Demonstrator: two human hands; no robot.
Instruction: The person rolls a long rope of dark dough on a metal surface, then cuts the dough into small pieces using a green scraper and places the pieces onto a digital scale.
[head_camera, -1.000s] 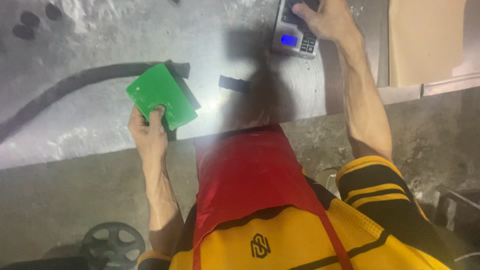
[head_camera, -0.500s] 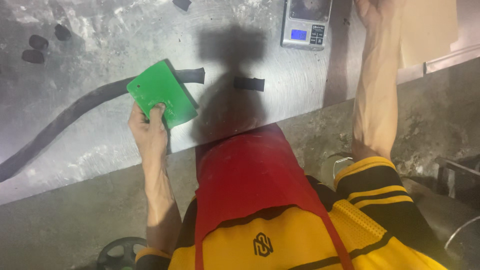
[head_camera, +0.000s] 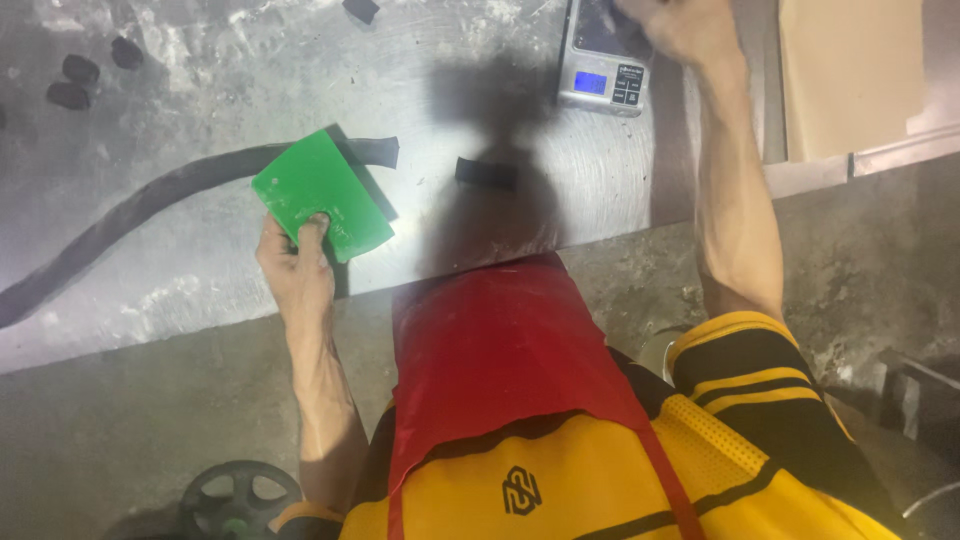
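Head view: left hand (head_camera: 292, 268) pinched green scraper (head_camera: 322, 196) over worktop (head_camera: 200, 290) near edge, beside black strip (head_camera: 120, 215). Right hand (head_camera: 685, 28) on scale (head_camera: 600, 70) at far edge; fingers blurred, grip unclear. Risk: reaching arm nudges scale, skewing its reading.

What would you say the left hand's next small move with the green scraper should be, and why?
Probably lower the green scraper onto the long dark strip beside its cut end. The left hand holds it just over the strip, while the right hand is at the small scale.
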